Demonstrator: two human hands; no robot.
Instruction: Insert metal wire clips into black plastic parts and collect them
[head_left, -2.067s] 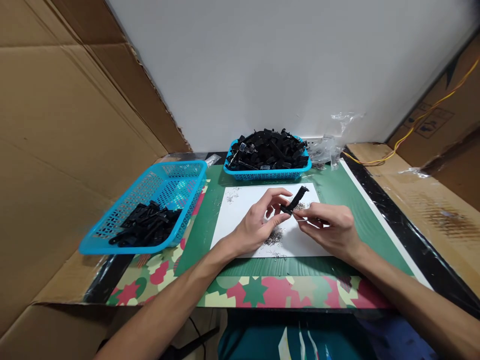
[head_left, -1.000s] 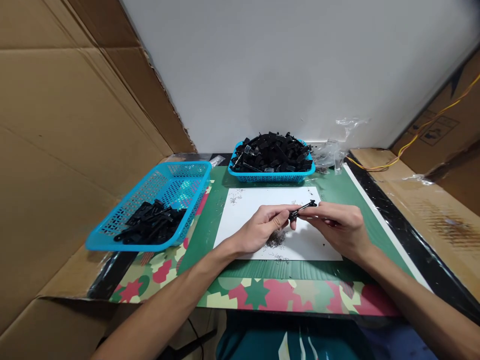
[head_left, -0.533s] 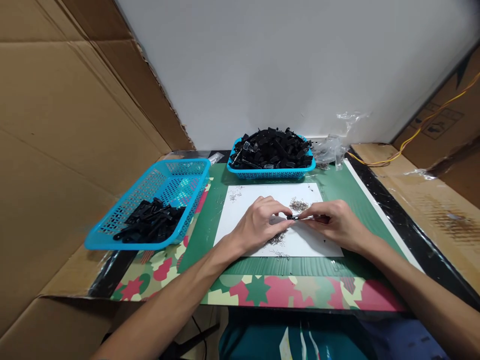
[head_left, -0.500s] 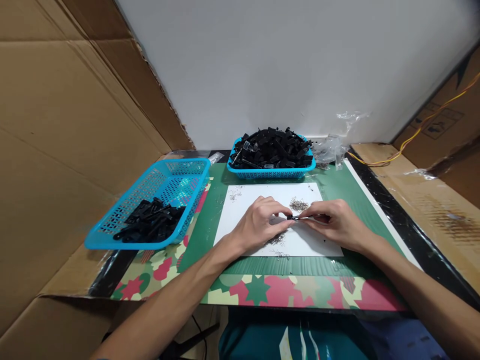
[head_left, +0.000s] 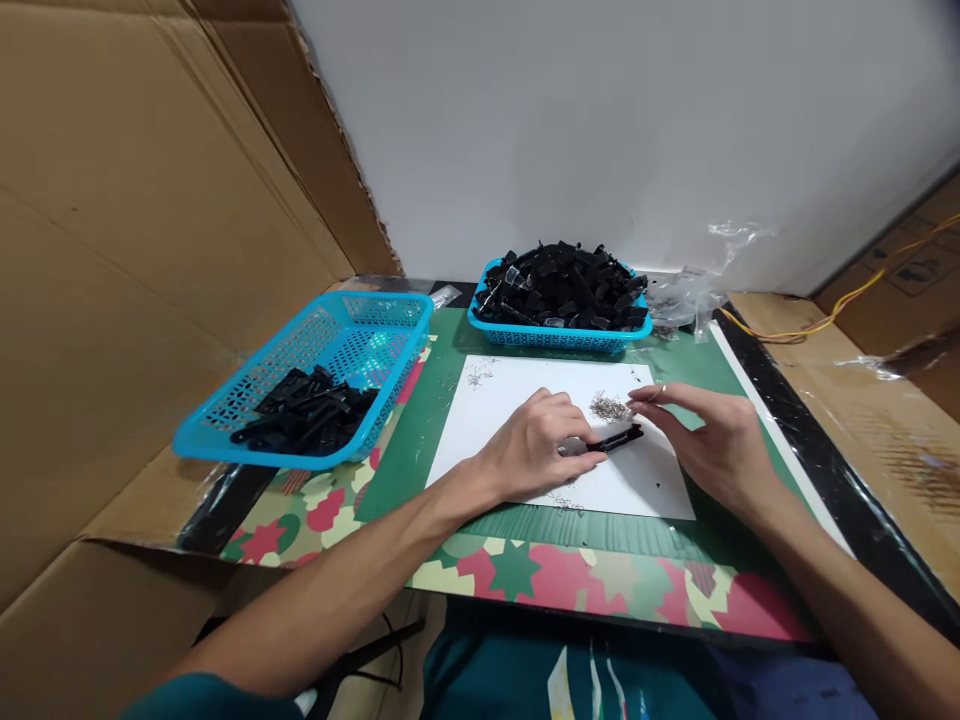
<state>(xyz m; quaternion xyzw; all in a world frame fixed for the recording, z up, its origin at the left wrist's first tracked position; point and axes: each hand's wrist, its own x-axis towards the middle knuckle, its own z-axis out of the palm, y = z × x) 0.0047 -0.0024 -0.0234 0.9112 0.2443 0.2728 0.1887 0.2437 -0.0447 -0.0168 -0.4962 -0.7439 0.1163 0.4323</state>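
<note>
My left hand (head_left: 544, 445) pinches a slim black plastic part (head_left: 616, 439) between thumb and fingertips, just above a white sheet (head_left: 480, 430). The part's free end points right. My right hand (head_left: 701, 430) is beside a small pile of thin bent metal pieces (head_left: 609, 406), its thumb and forefinger drawn together at the pile's right edge. A tiny yellowish glint shows by those fingers; whatever they grip is too small to make out. More loose wire-like pieces (head_left: 564, 501) lie close to my left wrist, partly hidden by the hand.
A blue basket (head_left: 397, 375) on the left holds some black parts (head_left: 300, 412). Another blue basket (head_left: 559, 338) at the back is heaped with black pieces (head_left: 562, 285). Clear plastic bags (head_left: 682, 298) lie beside it. Cardboard (head_left: 150, 250) walls the left side; yellow wires (head_left: 825, 320) run at right.
My right hand has left the black part and moved to the right, over to the metal pile. My left hand keeps hold of the part, more of which now shows. The view has shifted slightly.
</note>
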